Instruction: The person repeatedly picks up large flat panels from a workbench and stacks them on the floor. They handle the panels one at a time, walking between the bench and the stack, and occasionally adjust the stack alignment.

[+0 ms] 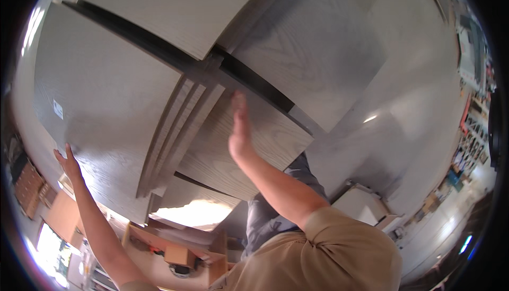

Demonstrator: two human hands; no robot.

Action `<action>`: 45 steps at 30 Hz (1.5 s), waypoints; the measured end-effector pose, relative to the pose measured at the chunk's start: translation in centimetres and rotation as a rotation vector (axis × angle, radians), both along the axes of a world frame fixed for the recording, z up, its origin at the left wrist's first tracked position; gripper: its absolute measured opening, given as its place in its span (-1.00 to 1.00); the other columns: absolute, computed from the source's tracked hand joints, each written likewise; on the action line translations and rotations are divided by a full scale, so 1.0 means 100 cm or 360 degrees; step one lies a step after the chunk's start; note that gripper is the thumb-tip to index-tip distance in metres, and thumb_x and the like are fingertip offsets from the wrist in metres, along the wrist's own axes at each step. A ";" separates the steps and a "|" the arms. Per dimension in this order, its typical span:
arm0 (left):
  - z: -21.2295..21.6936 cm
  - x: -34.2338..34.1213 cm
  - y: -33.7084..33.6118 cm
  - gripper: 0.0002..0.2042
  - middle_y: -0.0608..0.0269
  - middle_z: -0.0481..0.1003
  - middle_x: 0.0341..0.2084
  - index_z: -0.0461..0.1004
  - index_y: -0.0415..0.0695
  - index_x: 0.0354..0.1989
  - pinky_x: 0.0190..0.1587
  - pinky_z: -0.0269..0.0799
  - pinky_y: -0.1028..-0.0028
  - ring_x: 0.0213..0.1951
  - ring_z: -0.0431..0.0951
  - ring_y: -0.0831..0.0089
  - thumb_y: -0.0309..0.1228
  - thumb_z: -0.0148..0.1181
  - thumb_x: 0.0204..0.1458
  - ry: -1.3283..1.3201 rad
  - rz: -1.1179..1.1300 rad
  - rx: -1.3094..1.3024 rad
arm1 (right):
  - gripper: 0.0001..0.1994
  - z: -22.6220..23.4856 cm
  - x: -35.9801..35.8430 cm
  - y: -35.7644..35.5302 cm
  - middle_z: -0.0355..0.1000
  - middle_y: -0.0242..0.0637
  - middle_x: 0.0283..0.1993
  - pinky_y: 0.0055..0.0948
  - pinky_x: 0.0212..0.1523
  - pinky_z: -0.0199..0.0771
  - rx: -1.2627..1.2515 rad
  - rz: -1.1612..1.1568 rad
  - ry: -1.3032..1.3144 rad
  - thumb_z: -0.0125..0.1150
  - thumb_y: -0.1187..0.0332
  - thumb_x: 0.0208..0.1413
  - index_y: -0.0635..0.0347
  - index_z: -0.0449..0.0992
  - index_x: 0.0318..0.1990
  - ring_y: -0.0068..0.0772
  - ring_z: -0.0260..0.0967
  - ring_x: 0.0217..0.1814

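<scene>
Head view: left hand (pixel 70 164) splayed at grey panel (pixel 106 94), right hand (pixel 240 126) flat, fingers together, brown box (pixel 179 256) in wooden compartment (pixel 217 266).

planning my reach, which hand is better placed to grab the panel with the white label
Left, it seems: the left hand is at the edge of the labelled panel, thumb apart, while the right hand is over another panel, farther from the white label.

Grey panels (pixel 212 155) bear wavy wood grain; the shirt (pixel 328 256) is tan.
</scene>
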State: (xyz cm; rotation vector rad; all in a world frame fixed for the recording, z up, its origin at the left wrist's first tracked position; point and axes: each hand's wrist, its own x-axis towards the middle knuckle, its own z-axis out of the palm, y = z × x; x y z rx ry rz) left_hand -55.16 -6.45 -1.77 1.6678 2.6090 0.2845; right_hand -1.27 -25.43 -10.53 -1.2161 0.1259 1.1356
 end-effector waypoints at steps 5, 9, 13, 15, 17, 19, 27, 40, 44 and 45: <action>-0.026 0.045 0.073 -0.31 -0.16 -0.01 0.44 0.06 -0.34 0.41 0.47 -0.23 0.26 0.47 -0.08 0.05 0.02 -0.18 0.32 -0.0024 -0.0829 0.0006 | -0.31 -0.053 -0.088 0.030 -0.13 -0.25 0.57 -0.34 0.51 -0.25 0.0500 -0.0211 0.0557 -0.33 -0.11 0.41 0.08 -0.19 0.52 -0.33 -0.24 0.59; -0.039 0.052 0.087 -0.29 -0.17 0.01 0.43 0.06 -0.32 0.41 0.47 -0.24 0.24 0.47 -0.08 0.05 0.06 -0.24 0.32 0.0011 -0.0714 0.0059 | -0.35 -0.050 -0.091 0.057 -0.11 -0.31 0.56 -0.38 0.50 -0.22 0.0560 -0.0455 0.0504 -0.32 -0.06 0.42 0.06 -0.14 0.52 -0.37 -0.19 0.57; -0.037 0.051 0.094 -0.28 -0.18 0.02 0.42 0.07 -0.32 0.41 0.47 -0.22 0.23 0.47 -0.07 0.04 0.08 -0.26 0.32 0.0174 -0.0703 0.0065 | -0.40 -0.037 -0.086 0.073 -0.06 -0.28 0.53 -0.37 0.48 -0.15 0.0428 -0.0463 0.0160 -0.31 0.05 0.41 0.07 -0.09 0.50 -0.33 -0.11 0.53; -0.036 0.056 0.096 -0.29 -0.18 0.05 0.41 0.08 -0.31 0.41 0.47 -0.21 0.23 0.46 -0.06 0.04 0.07 -0.24 0.31 0.0226 -0.0713 0.0081 | -0.44 -0.037 -0.087 0.077 -0.01 -0.25 0.49 -0.34 0.45 -0.08 0.0258 -0.0405 0.0092 -0.33 0.15 0.37 0.09 -0.03 0.47 -0.30 -0.03 0.49; -0.035 0.065 0.093 -0.30 -0.18 0.09 0.39 0.10 -0.30 0.40 0.46 -0.18 0.23 0.46 -0.03 0.04 0.06 -0.23 0.31 0.0234 -0.0703 0.0122 | -0.45 -0.040 -0.091 0.082 0.01 -0.25 0.47 -0.32 0.44 -0.05 0.0303 -0.0443 0.0094 -0.34 0.15 0.38 0.10 0.00 0.46 -0.29 -0.01 0.47; -0.032 0.078 0.086 -0.33 -0.17 0.16 0.36 0.13 -0.28 0.39 0.44 -0.10 0.22 0.43 0.05 0.03 0.04 -0.20 0.30 0.0285 -0.0624 0.0138 | -0.46 -0.043 -0.094 0.083 0.02 -0.18 0.45 -0.29 0.43 -0.05 0.0257 -0.0484 0.0073 -0.41 0.16 0.38 0.17 0.03 0.44 -0.21 0.01 0.46; -0.026 0.078 0.001 -0.27 -0.18 0.14 0.36 0.07 -0.29 0.39 0.41 0.03 0.20 0.40 0.10 -0.03 0.01 0.01 0.22 -0.0014 0.0130 0.0313 | -0.49 0.051 -0.023 0.067 0.06 0.02 0.40 -0.19 0.44 -0.03 0.0253 0.0297 -0.1345 -0.13 0.24 0.32 0.38 0.16 0.32 -0.04 0.03 0.44; -0.117 0.040 -0.135 -0.47 0.20 0.43 0.10 0.38 -0.25 0.18 0.18 0.30 0.31 0.09 0.41 0.30 -0.05 0.10 0.24 -0.2526 0.0576 0.0421 | 0.00 0.108 -0.016 0.281 0.38 0.19 0.19 -0.16 0.22 0.40 -0.0031 0.2330 -0.1883 0.37 0.09 0.00 0.36 -0.15 0.44 0.09 0.35 0.26; -0.109 0.046 -0.139 -0.56 0.24 0.50 -0.02 0.49 -0.19 0.05 0.10 0.36 0.36 0.01 0.46 0.35 -0.06 0.10 0.23 -0.2800 0.0756 0.0516 | 0.00 0.113 -0.015 0.268 0.40 0.18 0.17 -0.17 0.20 0.43 -0.0083 0.2312 -0.1871 0.41 0.08 -0.02 0.39 -0.08 0.43 0.07 0.38 0.23; -0.108 0.047 -0.144 -0.58 0.25 0.51 -0.05 0.50 -0.18 0.02 0.07 0.37 0.38 -0.02 0.47 0.36 -0.06 0.10 0.23 -0.2754 0.0661 0.0508 | -0.01 0.114 -0.019 0.267 0.40 0.17 0.18 -0.18 0.20 0.43 -0.0084 0.2397 -0.1837 0.41 0.07 -0.02 0.40 -0.06 0.42 0.07 0.38 0.24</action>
